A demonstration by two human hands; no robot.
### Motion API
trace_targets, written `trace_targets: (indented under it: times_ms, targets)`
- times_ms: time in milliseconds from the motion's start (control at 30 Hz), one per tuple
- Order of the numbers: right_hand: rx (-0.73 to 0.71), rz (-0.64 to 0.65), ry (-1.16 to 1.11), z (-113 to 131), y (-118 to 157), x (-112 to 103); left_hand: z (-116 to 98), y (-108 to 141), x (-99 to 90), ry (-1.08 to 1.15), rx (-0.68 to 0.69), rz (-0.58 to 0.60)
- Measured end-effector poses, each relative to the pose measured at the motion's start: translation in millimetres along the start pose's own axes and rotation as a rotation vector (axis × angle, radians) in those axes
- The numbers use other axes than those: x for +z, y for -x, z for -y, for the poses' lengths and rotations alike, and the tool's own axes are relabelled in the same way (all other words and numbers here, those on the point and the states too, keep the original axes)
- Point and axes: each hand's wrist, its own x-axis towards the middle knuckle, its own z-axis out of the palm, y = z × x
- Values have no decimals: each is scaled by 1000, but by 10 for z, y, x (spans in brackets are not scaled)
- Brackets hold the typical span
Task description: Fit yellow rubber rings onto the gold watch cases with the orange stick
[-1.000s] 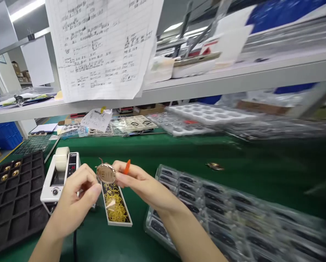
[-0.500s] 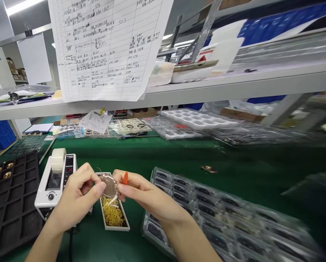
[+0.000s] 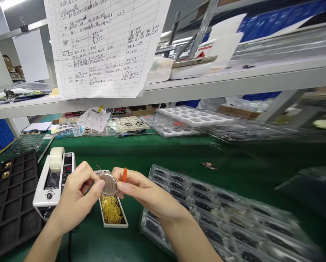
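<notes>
A round, shiny watch case with a rose-gold rim is held up between both hands, its flat reflective face towards me. My left hand pinches its left edge between thumb and fingers. At the right edge, my right hand grips it, thumb in front. An orange pointed tool sticks up from among the right fingers; the rest of it is hidden. Just below the watch case stands a narrow white box full of thin yellow rings.
At left are a white tape dispenser and a black compartment tray with several gold rings. Clear plastic trays of dark parts lie at right. A small metallic piece rests behind them. A shelf with a hanging paper sheet crosses above.
The view has shifted slightly. The watch case has tilted a little, and its rim shows more clearly. Both hands keep the same grip.
</notes>
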Motion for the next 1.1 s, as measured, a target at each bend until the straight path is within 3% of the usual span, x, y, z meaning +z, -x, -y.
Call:
trace_targets:
  times_ms: [100,233,367,433,500,600,733,933,1100]
  targets:
    - [1,-6,22,5,7,11,-18,0,41,-72,39,-30]
    - [-3,-9,59,1,5,11,-60,14,117,-307,100,-183]
    - [-27,-21,55,-33,-22,-27,-60,17,85,-516,45,-306]
    - [-38,-13,28,-53,-38,-43,-38,10,39,-510,50,-359]
    - [-35,1,-4,-68,-47,-40,-12,5,13,-429,142,-400]
    - [-15,-9,-56,-76,-42,1,26,1,49,-270,276,-295]
    - [17,-12,-139,-81,-36,64,88,-45,155,-136,249,-75]
    - [-5,-69,-182,-174,-77,52,190,-134,177,-16,267,43]
    - [-33,-137,-171,-221,-110,52,195,-103,161,47,115,64]
